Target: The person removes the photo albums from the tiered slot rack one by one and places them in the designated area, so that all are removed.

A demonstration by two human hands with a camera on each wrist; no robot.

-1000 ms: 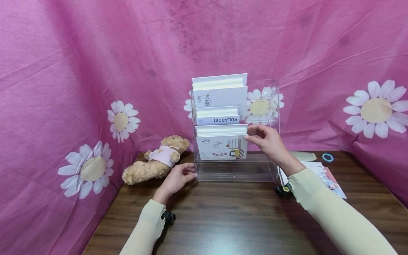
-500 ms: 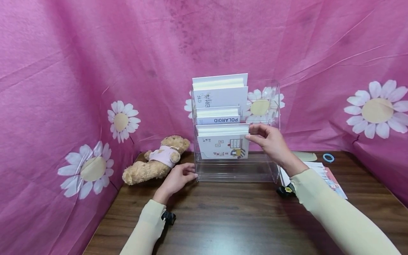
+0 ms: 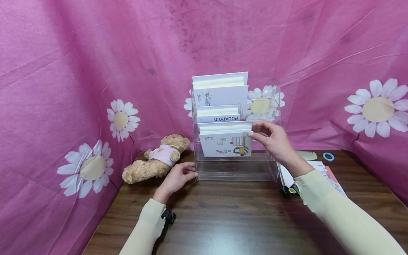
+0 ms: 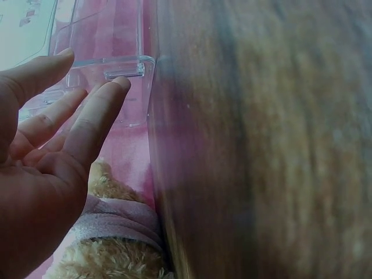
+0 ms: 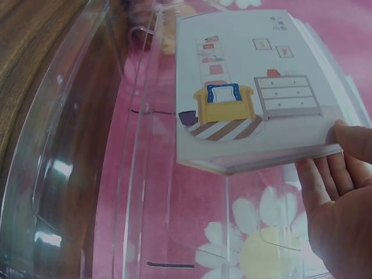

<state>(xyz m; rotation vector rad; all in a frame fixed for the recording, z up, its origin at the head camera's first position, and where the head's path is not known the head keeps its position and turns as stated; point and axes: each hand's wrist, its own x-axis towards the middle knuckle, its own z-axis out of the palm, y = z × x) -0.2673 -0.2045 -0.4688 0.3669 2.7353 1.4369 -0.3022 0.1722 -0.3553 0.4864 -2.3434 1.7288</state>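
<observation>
My right hand (image 3: 275,141) pinches the right edge of a white book (image 3: 224,145), thumb on the front cover and fingers behind. In the right wrist view, its cover shows a yellow armchair and a chest of drawers. The book is tilted slightly, in front of the middle tiers of a clear acrylic rack (image 3: 236,176). My left hand (image 3: 177,179) touches the rack's lower left corner with fairly straight fingers; in the left wrist view, thumb and fingers stand apart. Higher up in the rack are a book marked POLAROID (image 3: 218,118) and a taller white book (image 3: 220,95).
A teddy bear (image 3: 164,156) in a pale pink top lies left of the rack. To the right lie white papers or cards (image 3: 318,170), a pale comb (image 3: 306,155) and a blue ring (image 3: 328,157). Everything stands on a dark wooden table (image 3: 223,212) before a pink flowered cloth.
My right hand has shifted the armchair book a little to the right and slightly up along the rack. My left hand has stayed at the rack's corner.
</observation>
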